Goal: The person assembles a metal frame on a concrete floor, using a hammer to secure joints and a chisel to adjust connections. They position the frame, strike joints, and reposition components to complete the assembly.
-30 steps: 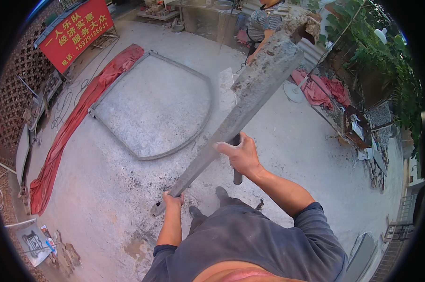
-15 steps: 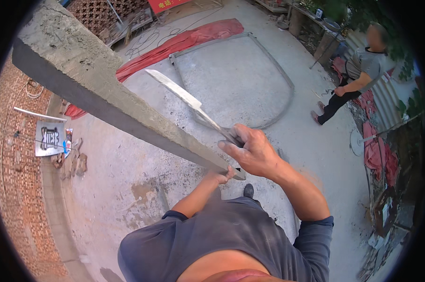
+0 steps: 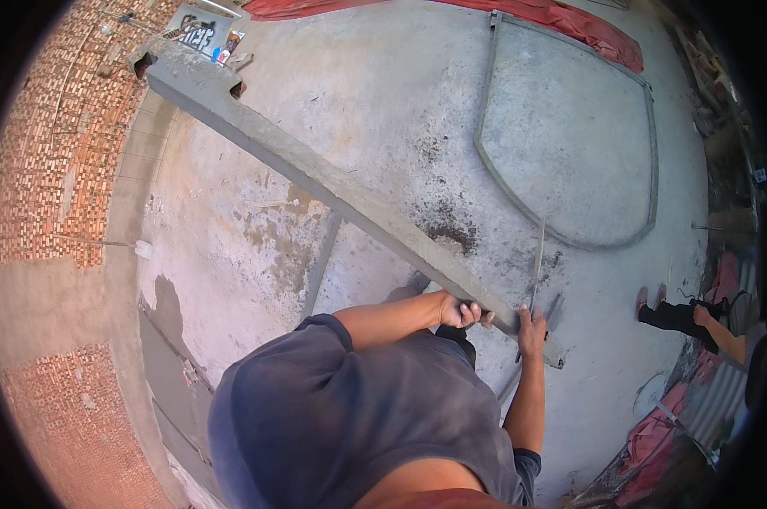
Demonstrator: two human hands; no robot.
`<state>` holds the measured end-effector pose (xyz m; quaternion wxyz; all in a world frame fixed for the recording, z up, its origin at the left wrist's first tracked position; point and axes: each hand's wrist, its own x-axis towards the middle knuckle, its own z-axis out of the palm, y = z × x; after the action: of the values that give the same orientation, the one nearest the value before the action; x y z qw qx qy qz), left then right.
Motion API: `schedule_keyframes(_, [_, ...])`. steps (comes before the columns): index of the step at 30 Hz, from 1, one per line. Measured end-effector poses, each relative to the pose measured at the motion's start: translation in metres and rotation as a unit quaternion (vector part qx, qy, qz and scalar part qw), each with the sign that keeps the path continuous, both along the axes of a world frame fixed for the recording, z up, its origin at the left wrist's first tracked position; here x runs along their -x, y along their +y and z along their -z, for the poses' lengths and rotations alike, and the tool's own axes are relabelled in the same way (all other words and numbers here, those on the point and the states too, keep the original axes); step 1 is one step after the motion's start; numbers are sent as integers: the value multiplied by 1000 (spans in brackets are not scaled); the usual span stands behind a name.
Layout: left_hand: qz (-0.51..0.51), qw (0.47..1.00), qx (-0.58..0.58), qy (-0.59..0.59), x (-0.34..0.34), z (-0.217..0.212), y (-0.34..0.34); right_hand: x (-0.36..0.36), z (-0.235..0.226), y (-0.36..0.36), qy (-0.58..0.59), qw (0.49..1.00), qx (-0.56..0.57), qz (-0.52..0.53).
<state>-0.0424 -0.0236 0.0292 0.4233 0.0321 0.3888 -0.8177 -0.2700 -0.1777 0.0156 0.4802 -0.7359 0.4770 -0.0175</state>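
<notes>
A long grey beam point(image 3: 315, 174), its surface like rough cement, runs slantwise from the upper left to just in front of my body. My left hand point(image 3: 465, 312) is closed around its near part, fingers curled over the edge. Beside it, at the beam's near end point(image 3: 555, 352), my right hand point(image 3: 532, 332) is closed on a long narrow metal blade tool point(image 3: 539, 259). The blade points away from me and shows almost edge-on. My right hand lies over the beam; whether its fingers also grip the beam I cannot tell.
A D-shaped frame point(image 3: 482, 127) lies on the concrete floor point(image 3: 358, 93), with red sheeting point(image 3: 587, 30) behind it. A person point(image 3: 693, 322) stands at the right near corrugated sheets. A brick surface point(image 3: 52, 153) lies along the left. Dark debris point(image 3: 451, 233) is scattered beyond the beam.
The view has turned, and the beam's far end appears lower and farther off. My right hand has come down onto the beam's near end with the blade, which was raised above it before.
</notes>
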Motion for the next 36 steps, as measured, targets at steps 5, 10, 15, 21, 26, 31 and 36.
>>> schedule_keyframes(5, [87,967,95,-219,14,4,-9,-5,-42,-24,-37,997,-14,-66])
schedule_keyframes(10, [-122,964,-66,-229,34,67,19,-1,-70,8,91,983,73,-142])
schedule_keyframes(15, [-369,826,-365,-219,29,81,28,0,-47,58,211,963,96,-138])
schedule_keyframes(21, [-271,835,-427,-217,73,153,34,2,-32,81,303,941,43,-141])
schedule_keyframes(26, [-245,851,-432,-169,89,190,28,19,3,71,319,935,53,-147])
schedule_keyframes(31, [-264,830,-448,-201,58,224,23,-7,43,67,271,955,32,-118])
schedule_keyframes(36, [-345,837,-382,-183,-11,256,25,-59,95,36,249,955,0,-160])
